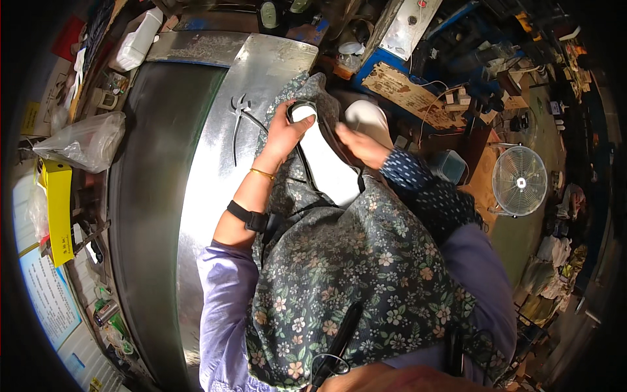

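Note:
Across my lap lies a shoe (325, 160), bottom up, its long white sole side facing me and a dark upper showing round the edges. My left hand (288, 134) is closed round its far end, with the thumb on the white surface. My right hand (366, 147) is at the shoe's right edge, slightly blurred, its fingers together. What the right fingers pinch, if anything, I cannot make out. Just beyond that hand is another white, rounded shoe-shaped piece (368, 120), partly hidden. Lasting pliers (239, 117) with dark handles rest on the metal surface left of my left hand.
A dark belt-like surface (153, 196) runs along the left beside the shiny metal sheet (215, 130). Further left are a plastic bag (88, 142) and a yellow file box (57, 212). On the right stands a round fan (519, 181). Floral apron cloth (353, 268) covers my lap.

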The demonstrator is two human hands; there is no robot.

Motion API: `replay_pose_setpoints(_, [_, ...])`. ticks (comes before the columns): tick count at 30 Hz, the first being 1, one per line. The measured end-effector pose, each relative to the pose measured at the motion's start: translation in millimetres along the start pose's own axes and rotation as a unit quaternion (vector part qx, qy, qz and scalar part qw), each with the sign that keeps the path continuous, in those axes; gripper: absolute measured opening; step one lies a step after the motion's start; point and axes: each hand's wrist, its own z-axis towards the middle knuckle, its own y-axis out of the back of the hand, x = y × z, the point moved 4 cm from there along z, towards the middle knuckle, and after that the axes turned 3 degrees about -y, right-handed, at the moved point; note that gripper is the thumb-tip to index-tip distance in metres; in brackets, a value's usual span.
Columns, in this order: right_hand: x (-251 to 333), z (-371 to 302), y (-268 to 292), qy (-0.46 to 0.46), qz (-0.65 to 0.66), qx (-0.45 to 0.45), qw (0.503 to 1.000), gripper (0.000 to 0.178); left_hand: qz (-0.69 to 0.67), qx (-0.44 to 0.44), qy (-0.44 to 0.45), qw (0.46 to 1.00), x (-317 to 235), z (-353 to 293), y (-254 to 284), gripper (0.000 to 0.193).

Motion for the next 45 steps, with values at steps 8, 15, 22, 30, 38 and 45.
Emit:
replay_pose_setpoints(8, [-29,-51,-26,0.084,-0.281,-0.066,0.954,0.055,-0.026,-0.018,-0.020,0.999,7,-3,-4,0.059])
replay_pose_setpoints(15, [-20,-32,-25,0.065,-0.034,-0.022,0.997,0.079,-0.424,0.016,-0.012,0.906,4,-9,-1,0.042])
replay_pose_setpoints(22, [12,-18,-54,0.013,-0.056,0.006,0.998,0.088,0.496,-0.181,0.050,0.848,-2,-40,8,0.057])
replay_pose_setpoints(30, [13,-11,-70,0.054,0.041,-0.030,0.997,0.093,0.500,-0.007,-0.040,0.865,-37,-33,39,0.064])
replay_pose_setpoints(38, [-5,-9,-68,0.089,0.068,-0.081,0.990,0.083,0.621,-0.085,-0.029,0.779,12,-80,7,0.045])
replay_pose_setpoints(45, [28,-8,-64,0.175,0.161,0.029,0.971,0.071,-0.211,-0.181,0.010,0.961,25,-58,24,0.061])
